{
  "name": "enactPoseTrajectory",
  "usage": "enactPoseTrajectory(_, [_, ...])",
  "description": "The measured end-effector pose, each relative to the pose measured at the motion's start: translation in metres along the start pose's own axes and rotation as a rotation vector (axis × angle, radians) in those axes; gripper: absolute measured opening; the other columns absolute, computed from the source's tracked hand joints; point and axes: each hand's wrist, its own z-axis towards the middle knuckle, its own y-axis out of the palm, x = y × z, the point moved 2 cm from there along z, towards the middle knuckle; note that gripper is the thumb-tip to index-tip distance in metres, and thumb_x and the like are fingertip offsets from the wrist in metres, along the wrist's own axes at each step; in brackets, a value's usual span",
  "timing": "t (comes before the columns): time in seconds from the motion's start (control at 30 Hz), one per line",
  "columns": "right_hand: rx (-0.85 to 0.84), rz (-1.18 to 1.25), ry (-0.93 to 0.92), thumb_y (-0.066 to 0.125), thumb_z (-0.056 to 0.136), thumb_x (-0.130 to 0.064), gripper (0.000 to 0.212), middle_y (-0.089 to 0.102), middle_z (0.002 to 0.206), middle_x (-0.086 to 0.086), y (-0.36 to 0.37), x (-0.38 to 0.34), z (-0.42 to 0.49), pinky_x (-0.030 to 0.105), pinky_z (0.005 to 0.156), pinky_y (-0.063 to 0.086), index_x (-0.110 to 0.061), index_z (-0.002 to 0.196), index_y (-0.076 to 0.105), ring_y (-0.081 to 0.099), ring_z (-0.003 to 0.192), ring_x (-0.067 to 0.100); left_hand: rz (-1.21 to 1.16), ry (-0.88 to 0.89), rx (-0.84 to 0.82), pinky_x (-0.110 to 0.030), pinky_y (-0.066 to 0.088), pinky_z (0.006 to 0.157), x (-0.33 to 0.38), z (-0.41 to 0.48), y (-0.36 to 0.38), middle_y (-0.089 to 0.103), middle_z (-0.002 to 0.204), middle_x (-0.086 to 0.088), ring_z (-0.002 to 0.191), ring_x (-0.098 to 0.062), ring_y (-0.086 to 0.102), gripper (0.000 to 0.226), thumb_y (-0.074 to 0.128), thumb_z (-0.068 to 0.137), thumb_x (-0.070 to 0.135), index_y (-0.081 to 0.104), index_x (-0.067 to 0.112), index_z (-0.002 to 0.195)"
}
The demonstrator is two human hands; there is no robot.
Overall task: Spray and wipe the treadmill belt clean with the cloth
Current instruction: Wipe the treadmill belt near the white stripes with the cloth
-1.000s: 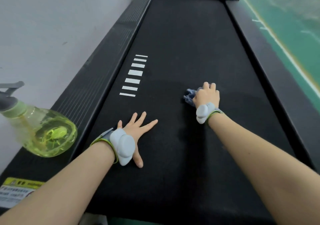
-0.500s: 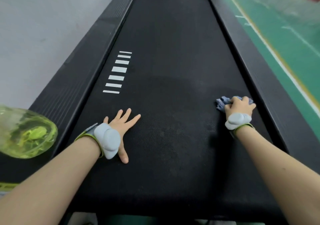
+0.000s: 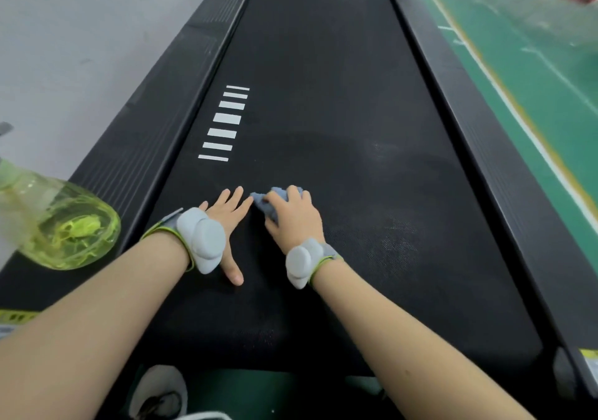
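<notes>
- The right hand (image 3: 293,215) is clutching the cloth (image 3: 266,205) on the treadmill belt (image 3: 323,79), left of centre.
- The left hand (image 3: 226,214) is lying flat alongside.
- Far belt is probably awaiting wiping.

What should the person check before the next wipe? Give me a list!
1. The cloth is held in the right hand grip: ok.
2. The cloth is down on the belt: ok.
3. The left hand is out of the cloth's way: not ok, its fingertips are right beside the cloth.
4. The spray bottle is off the belt, on the side rail: ok.
5. The belt is wet enough: cannot tell.
</notes>
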Motion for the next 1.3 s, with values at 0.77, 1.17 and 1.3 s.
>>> enactPoseTrajectory(0.77, [-0.005,0.015,0.165,0.045,0.093,-0.020,0.037,0.042,0.128,0.009,-0.005,0.020,-0.048,0.031,0.081,0.038,-0.020,0.130,0.050,0.039,0.118,0.029,0.103,0.007,-0.055,-0.043,0.002,0.119,0.034,-0.007,0.010,-0.024,0.155,-0.011,0.145,-0.027,-0.018,0.134,0.079,0.064,0.049,-0.018,0.011,0.149])
enactPoseTrajectory(1.17, [0.123,-0.019,0.892,0.043,0.095,-0.015,0.036,0.041,0.133,0.016,-0.068,0.206,-0.117,0.041,0.097,0.040,-0.021,0.129,0.054,0.037,0.124,0.039,0.063,0.001,-0.086,-0.043,0.006,0.120,0.025,-0.031,0.024,-0.024,0.155,-0.010,0.145,-0.027,-0.018,0.131,0.079,0.067,0.043,-0.020,0.013,0.148])
enactPoseTrajectory(1.3, [0.113,-0.034,0.648,0.043,0.090,-0.009,0.036,0.052,0.124,0.018,-0.054,0.145,-0.100,0.037,0.097,0.037,-0.011,0.123,0.058,0.046,0.116,0.038,0.088,-0.032,-0.101,-0.042,0.005,0.120,0.022,-0.043,0.024,-0.024,0.155,-0.010,0.146,-0.027,-0.017,0.125,0.075,0.072,0.044,-0.019,0.013,0.148])
